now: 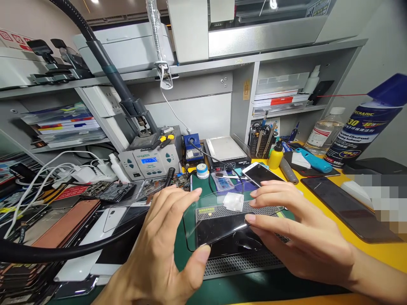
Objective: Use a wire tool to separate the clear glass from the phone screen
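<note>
A clear glass panel with a thin black rim [190,226] is held slightly tilted between my hands. My left hand [162,237] has its thumb at the near edge and its fingers at the far edge of the left end. My right hand [305,228] grips the other end, with index fingertip and thumb close together. Below the panel, a dark glossy phone-like slab [222,250] lies on a black perforated pad [241,266]. A small white square wipe [233,202] shows near the far edge; whether it rests on the glass or beneath it I cannot tell.
Phone parts and housings [76,224] crowd the left side, with a black hose [63,254] crossing them. Behind stand a grey soldering station [149,163], a flat hot plate [225,152] and a white phone [262,173]. A spray can [362,127] and dark phone [349,207] are at right.
</note>
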`<state>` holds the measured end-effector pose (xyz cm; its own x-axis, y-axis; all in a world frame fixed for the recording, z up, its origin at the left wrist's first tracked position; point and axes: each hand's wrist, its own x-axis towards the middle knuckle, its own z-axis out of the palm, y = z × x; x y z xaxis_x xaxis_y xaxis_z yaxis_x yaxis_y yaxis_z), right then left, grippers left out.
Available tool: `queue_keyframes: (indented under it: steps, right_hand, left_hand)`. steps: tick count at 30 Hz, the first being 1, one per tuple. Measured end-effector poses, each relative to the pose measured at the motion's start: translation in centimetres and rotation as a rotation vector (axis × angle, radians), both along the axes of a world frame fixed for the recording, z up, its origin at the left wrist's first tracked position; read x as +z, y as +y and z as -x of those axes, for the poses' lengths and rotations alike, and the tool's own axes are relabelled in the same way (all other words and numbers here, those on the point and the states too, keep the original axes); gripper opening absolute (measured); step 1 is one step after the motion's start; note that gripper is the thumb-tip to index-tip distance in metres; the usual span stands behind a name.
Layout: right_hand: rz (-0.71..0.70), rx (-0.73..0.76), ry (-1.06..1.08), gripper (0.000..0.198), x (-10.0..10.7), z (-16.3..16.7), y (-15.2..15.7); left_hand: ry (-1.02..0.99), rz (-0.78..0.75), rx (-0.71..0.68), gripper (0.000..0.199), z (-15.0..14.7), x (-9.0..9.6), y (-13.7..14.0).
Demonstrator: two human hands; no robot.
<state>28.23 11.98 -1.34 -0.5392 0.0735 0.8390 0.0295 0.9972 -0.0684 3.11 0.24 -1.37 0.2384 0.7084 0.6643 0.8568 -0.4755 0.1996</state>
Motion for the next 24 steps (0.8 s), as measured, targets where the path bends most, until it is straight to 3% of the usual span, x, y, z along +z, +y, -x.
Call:
queue_keyframes:
  steps: [24]
  right_hand:
    - [0.014, 0.031, -0.020, 0.023, 0.25, -0.12, 0.04]
  left_hand:
    - [-0.154, 0.197, -0.008, 0.056, -0.22, 0.12, -0.15]
